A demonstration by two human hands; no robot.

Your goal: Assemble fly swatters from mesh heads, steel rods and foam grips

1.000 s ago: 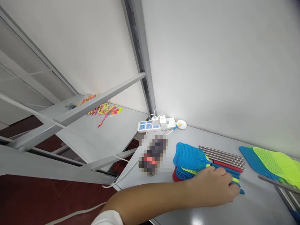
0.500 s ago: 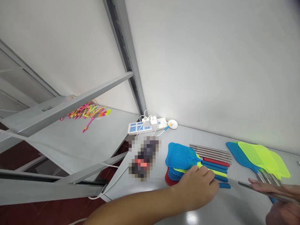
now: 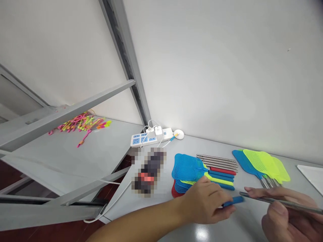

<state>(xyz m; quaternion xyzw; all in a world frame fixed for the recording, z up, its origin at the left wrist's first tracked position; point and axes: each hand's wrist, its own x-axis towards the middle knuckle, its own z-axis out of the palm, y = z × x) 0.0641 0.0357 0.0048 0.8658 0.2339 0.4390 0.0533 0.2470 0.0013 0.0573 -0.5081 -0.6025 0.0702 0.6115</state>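
My left hand (image 3: 208,203) is closed on a blue handle tube (image 3: 235,200), whose free end points right. In my right hand (image 3: 285,216) is a thin metal rod (image 3: 254,196), its tip close to the end of that tube but apart from it. Left of my left hand lies a stack of blue fly swatter heads (image 3: 188,166), with a red head (image 3: 177,191) showing beneath. Beyond the hand are a red handle tube (image 3: 223,171), several blue ones and a yellow one (image 3: 223,181). Several metal rods (image 3: 215,160) lie behind them.
At the right lie swatters with yellow (image 3: 262,164) and blue heads on metal rods. A white tray (image 3: 311,174) is at the right edge. A power strip (image 3: 136,142) with chargers stands by the wall. Colourful small items (image 3: 80,122) lie on the left table, behind grey metal bars (image 3: 83,102).
My left hand has lifted the blue handle tube off the table and tilted it. My right hand has brought the metal rod left, closer to it. The view has shifted right.
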